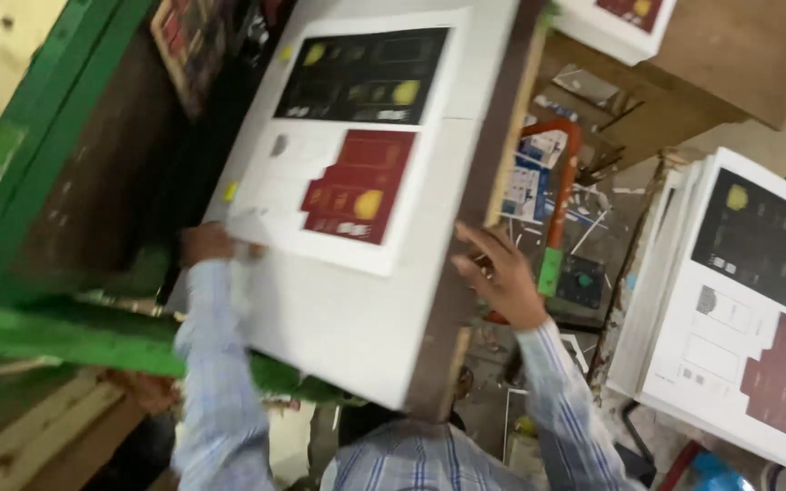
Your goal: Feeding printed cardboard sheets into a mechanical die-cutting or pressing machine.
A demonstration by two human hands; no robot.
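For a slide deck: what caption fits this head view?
Left hand on a printed sheet atop a white board, right hand at its edge, beside a green machine frame.

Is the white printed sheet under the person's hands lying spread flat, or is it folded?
Spread flat: the white printed sheet lies open on the board, with no fold visible. The left hand touches its corner.

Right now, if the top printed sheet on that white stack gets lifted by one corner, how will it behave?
The printed sheet is thin and wide, so it will probably droop. It looks glossy, so it may slide. The left hand touches its corner; the right hand hovers open.
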